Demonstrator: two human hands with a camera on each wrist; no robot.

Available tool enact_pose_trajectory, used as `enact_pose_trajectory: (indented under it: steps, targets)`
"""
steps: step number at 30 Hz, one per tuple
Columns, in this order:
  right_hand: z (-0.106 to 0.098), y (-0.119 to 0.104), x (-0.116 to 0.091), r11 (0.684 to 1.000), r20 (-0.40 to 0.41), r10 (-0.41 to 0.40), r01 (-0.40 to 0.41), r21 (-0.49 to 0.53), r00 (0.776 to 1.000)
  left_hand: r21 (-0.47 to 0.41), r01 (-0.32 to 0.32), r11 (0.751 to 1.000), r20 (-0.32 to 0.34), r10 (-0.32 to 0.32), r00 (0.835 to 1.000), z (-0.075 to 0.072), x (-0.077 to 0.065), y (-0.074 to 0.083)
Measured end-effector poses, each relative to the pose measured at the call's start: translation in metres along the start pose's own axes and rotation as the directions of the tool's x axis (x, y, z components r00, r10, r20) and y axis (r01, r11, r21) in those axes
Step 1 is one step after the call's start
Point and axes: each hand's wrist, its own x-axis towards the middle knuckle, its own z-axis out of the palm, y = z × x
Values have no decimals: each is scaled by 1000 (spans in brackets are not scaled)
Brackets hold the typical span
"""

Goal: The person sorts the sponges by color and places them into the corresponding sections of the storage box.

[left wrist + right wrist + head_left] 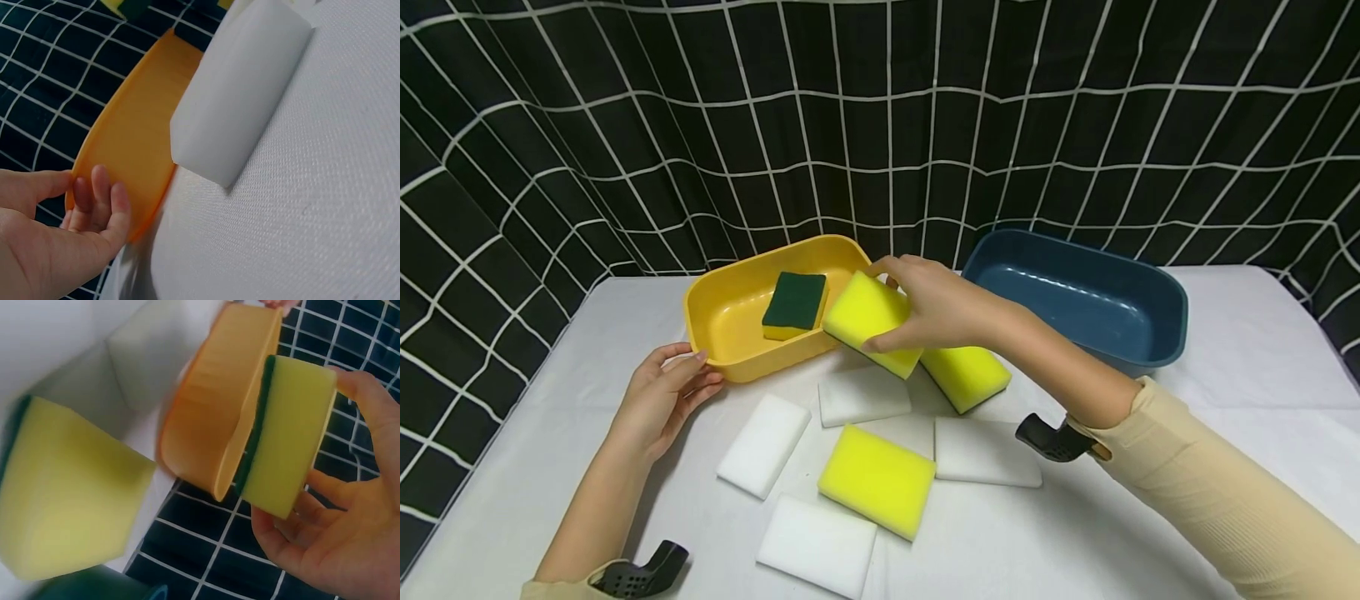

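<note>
My right hand [936,300] grips a yellow sponge [868,317] by its edges, over the right end of the yellow basin [760,364]. In the right wrist view the held sponge [294,431] has its dark green scouring side facing the basin [212,394]. Inside the basin lies another sponge [795,302], green side up. My left hand [658,396] holds the basin's near left corner; in the left wrist view its thumb is at the rim and the fingers [100,194] lie against the outer wall.
A blue basin [1075,292] stands at the back right. Yellow sponges [966,375] [880,479] and several white sponges [765,446] lie on the white cloth [1120,517] in front. A black checked curtain [910,125] hangs behind and at both sides.
</note>
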Motion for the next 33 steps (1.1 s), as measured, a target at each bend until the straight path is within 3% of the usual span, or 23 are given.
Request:
enact_pose_trajectory:
  steps: [12, 33]
  targets:
    - [-1, -4, 36, 1000, -29, 4, -3, 12, 1000, 2, 5, 1000, 1, -5, 1000, -2, 1, -1]
    - [1, -5, 82, 997, -14, 59, -59, 53, 998, -12, 10, 1000, 5, -10, 1000, -2, 2, -1]
